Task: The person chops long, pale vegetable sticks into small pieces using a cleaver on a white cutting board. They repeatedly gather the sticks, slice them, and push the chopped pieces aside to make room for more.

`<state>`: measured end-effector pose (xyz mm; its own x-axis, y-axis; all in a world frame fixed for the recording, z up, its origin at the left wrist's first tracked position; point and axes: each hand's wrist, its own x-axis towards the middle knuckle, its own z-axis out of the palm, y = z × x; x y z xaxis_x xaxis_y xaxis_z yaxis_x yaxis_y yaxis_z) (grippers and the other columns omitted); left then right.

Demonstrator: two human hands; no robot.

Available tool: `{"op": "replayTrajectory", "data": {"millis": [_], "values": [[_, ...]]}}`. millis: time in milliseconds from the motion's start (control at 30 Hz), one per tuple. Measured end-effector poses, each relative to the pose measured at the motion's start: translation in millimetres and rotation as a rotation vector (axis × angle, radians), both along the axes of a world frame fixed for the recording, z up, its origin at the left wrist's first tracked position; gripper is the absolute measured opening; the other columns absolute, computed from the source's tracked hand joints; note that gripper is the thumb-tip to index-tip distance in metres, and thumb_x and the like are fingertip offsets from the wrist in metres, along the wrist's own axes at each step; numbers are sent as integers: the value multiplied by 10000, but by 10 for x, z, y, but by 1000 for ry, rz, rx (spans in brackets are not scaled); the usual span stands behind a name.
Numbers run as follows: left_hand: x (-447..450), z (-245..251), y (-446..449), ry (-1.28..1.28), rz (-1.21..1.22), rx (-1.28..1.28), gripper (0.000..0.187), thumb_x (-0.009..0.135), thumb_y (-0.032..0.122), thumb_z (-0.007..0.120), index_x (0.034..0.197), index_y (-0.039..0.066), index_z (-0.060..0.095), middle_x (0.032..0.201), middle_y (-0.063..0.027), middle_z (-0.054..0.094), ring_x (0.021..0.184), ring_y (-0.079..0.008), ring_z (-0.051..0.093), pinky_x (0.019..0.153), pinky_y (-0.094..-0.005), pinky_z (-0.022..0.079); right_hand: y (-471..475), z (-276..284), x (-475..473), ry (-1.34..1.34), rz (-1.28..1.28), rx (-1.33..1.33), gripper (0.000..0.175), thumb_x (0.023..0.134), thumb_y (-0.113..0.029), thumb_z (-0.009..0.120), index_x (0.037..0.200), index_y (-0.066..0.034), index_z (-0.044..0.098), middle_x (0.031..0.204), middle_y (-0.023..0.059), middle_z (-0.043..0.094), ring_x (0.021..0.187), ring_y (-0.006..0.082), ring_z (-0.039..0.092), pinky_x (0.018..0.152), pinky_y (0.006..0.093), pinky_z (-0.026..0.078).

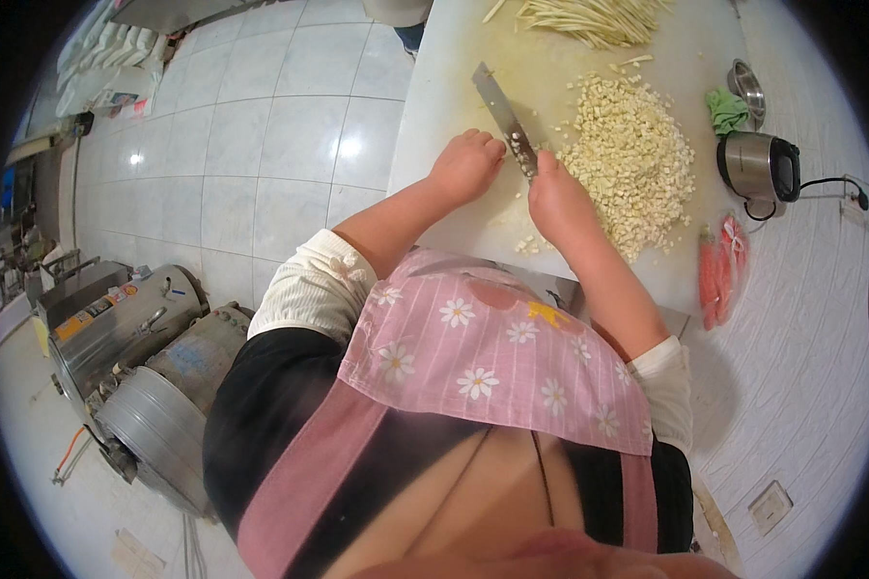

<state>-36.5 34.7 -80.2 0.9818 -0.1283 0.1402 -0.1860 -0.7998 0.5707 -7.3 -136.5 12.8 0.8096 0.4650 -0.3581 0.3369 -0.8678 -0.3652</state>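
My right hand (561, 197) grips the handle of a wide-bladed kitchen knife (505, 108), whose blade points away from me with pale bits stuck to it. Just left of the blade, my left hand (469, 165) rests low over the white cutting surface (442, 87) with its fingers curled; whether anything is under them is hidden. To the right of the knife lies a large heap of pale diced vegetable (634, 163). Long pale vegetable strips (597, 18) are piled at the far end, and a few loose cubes lie around the knife.
Along the wall at right are a metal bowl (747, 93), a green cloth (726, 111), a corded steel appliance (760, 166) and red items in a clear bag (723, 273). Metal equipment (130, 318) and a large metal pot (152, 434) stand at left on the tiled floor (275, 137).
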Motion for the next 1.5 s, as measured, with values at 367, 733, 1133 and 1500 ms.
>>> {"op": "replayTrajectory", "data": {"millis": [367,733,1133,1500], "values": [[18,58,31,73,-52,-17,205,812,144,671,992,48,653,987,-148,632,992,-371,574,875,-462,471,11,1,9,89,-38,-22,252,916,-80,454,1138,11,533,1095,269,637,1013,445,635,868,530,498],[-341,126,-713,167,-345,367,1230,659,801,659,1533,24,280,1570,-339,182,1456,-556,107,1110,-734,108,-1134,617,156,-127,-559,263,348,931,-191,529,1202,27,526,980,283,662,941,454,640,825,499,497],[711,359,-1894,168,-190,292,1010,722,315,772,1567,180,236,1614,-239,124,1458,-559,57,1069,-767,190,-2651,491,-265,-68,-1102,607,243,950,-83,538,1183,-19,515,724,63,589,564,127,575,523,286,462],[1774,836,-2163,217,-372,428,865,729,311,834,1483,219,421,1556,-186,306,1314,-457,446,998,-523,491,-3078,199,-277,-42,-1068,608,386,945,-101,565,1314,-16,492,774,103,607,582,147,584,565,321,492]]}}
